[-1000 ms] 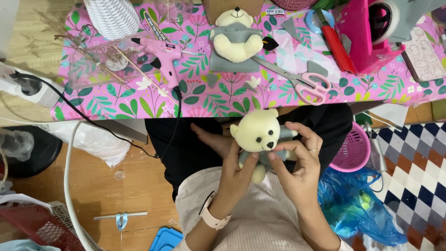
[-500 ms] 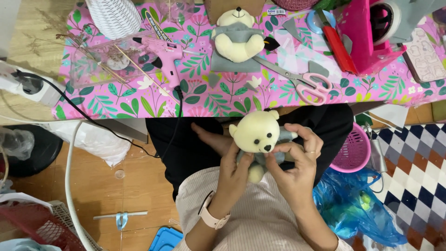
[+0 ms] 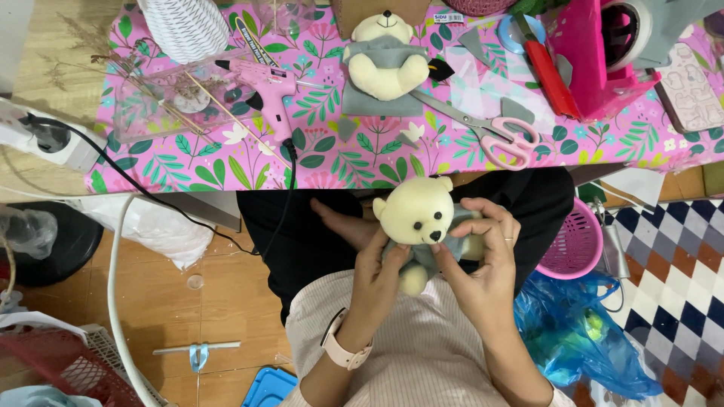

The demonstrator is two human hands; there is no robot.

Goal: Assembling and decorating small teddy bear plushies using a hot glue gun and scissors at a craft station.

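A small cream teddy bear [image 3: 416,213] in a grey garment is held over my lap, its face turned up toward the camera. My left hand [image 3: 378,273] grips the bear's body from the left and below. My right hand [image 3: 483,260] holds its right side, fingers curled over the grey cloth. A second cream bear [image 3: 385,56] in grey felt lies on the pink floral table [image 3: 226,158] beyond. Pink-handled scissors [image 3: 498,136] and a pink glue gun [image 3: 268,83] rest on that table.
A white woven vase [image 3: 185,26], a clear box with dried twigs [image 3: 170,102] and a pink stand [image 3: 596,60] crowd the table. A power strip [image 3: 45,139] sits at left, a pink basket [image 3: 569,241] and blue plastic bag [image 3: 581,332] at right on the floor.
The bear has shifted slightly in my hands; my fingers have adjusted around its grey garment. Nothing on the table has moved.
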